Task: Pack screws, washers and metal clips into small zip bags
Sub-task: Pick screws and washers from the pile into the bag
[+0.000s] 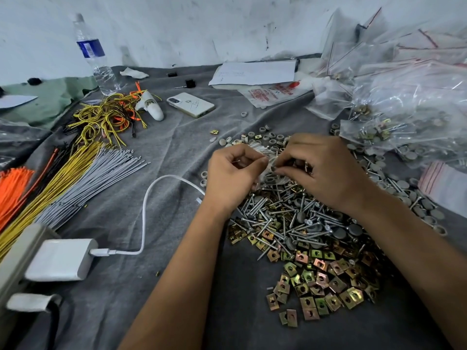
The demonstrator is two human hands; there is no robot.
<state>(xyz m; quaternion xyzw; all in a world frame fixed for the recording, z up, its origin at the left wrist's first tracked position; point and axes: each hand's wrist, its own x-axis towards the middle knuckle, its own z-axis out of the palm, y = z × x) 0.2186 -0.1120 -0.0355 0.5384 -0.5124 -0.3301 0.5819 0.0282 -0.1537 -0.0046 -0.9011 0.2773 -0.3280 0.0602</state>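
Nearest lie the clips [318, 281], a loose spread of brass-coloured squares on the grey cloth [177, 152] over the table, and just beyond them the heap of screws [285, 218]. Above that heap both hands work a small clear bag [269, 170]. The left hand [231, 174] has its fingers curled, pinching the bag's near edge; the right hand [321, 170] pinches the other side, and small grey parts seem to sit under its fingertips, though I cannot tell if they are going in or already inside.

To do this step well, I would hold the mouth wide with the left hand, feed parts point-down so screws do not pierce the film, and keep the bag over the heap so any that slip fall back there. Clear the zip track before pressing it shut.

Beyond the hands, grey washers [267, 140] are scattered. Far right, a pile of packed bags [409, 117] shows screws, washers and clips inside; a stack of flat red-striped bags [444, 183] lies beside it, apparently unfilled.
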